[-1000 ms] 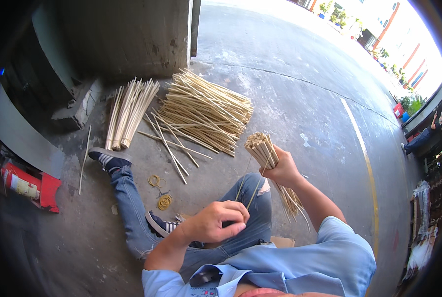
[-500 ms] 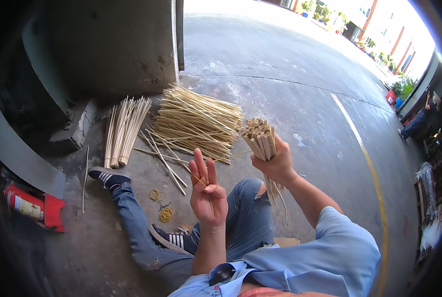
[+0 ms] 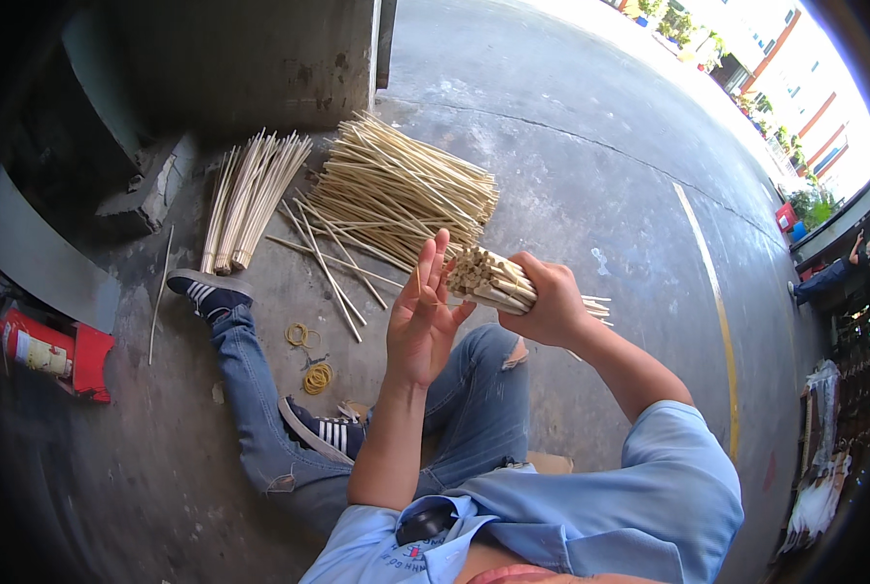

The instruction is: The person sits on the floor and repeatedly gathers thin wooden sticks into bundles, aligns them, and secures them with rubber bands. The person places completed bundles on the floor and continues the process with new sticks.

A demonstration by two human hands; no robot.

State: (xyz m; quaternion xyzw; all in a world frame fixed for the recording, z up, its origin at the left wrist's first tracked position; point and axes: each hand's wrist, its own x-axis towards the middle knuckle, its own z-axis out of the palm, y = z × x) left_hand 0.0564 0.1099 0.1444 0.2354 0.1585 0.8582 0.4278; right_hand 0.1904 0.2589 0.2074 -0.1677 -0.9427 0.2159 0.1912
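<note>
My right hand (image 3: pixel 555 307) is wrapped round a bundle of thin wooden sticks (image 3: pixel 493 280), held tilted with its cut ends turned to the left. A thin yellowish band seems to run round the bundle just beside my right fingers. At the cut ends, my left hand (image 3: pixel 423 331) is open and upright, with fingers stretched and spread. Its thumb and fingertips are next to the stick ends; whether they touch, I cannot tell. No rubber band can be made out on the left fingers. Beyond my hands lies a big loose pile of sticks (image 3: pixel 406 185).
Gathered sticks (image 3: pixel 255 200) stand against my shoe (image 3: pixel 211 292) at the left. Several loose sticks (image 3: pixel 328 268) lie before the pile. Yellow rubber bands (image 3: pixel 317 378) rest on the floor between my legs. A red container (image 3: pixel 55 352) is far left; a concrete block (image 3: pixel 148 190) lies near the wall.
The rubber band stretched from my left fingers to the bundle no longer shows there. My left hand has moved up to the stick ends and spread its fingers. The bundle has tipped leftward.
</note>
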